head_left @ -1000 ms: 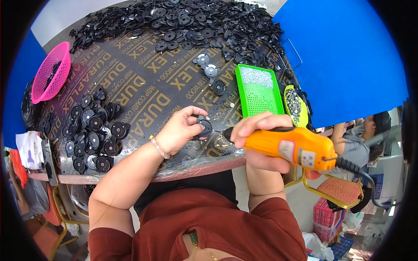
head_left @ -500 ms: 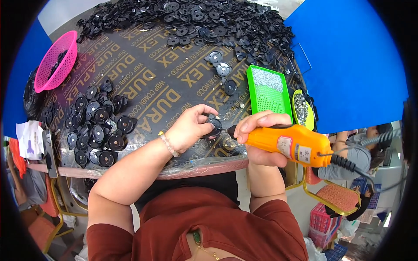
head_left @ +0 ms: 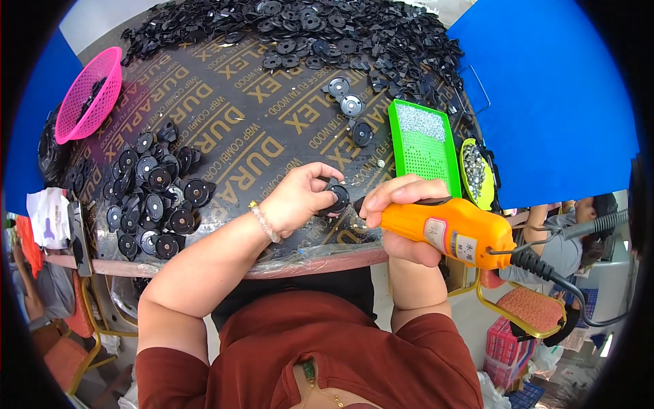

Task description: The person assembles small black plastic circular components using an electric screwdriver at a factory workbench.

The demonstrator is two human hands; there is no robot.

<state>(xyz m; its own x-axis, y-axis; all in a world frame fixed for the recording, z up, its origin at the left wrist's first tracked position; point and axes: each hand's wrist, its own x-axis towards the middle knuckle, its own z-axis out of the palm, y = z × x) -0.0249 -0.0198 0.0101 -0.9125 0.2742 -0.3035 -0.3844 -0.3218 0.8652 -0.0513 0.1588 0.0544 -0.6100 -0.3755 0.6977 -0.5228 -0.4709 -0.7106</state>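
Near the table's front edge, my left hand [head_left: 297, 199] grips a round black plastic part [head_left: 336, 198] between thumb and fingers. My right hand [head_left: 407, 211] is wrapped round an orange electric screwdriver [head_left: 446, 228]. Its dark nose points left at the part; whether the tip touches it I cannot tell. Beyond my hands stand a green tray [head_left: 424, 163] of small silvery screws and a yellow-green dish [head_left: 478, 176] of metal pieces. Several similar round parts [head_left: 351, 105] lie in a short row left of the tray.
A large heap of black parts [head_left: 306, 24] covers the table's far side. Another pile of round parts [head_left: 153, 194] lies left of my hands. A pink basket [head_left: 90, 95] stands at the far left. The screwdriver's cable [head_left: 572, 290] runs off to the right; chairs [head_left: 528, 310] stand beyond.
The screwdriver has shifted slightly left and down, its rear end tilting a little lower. My left hand keeps the part in almost the same spot.
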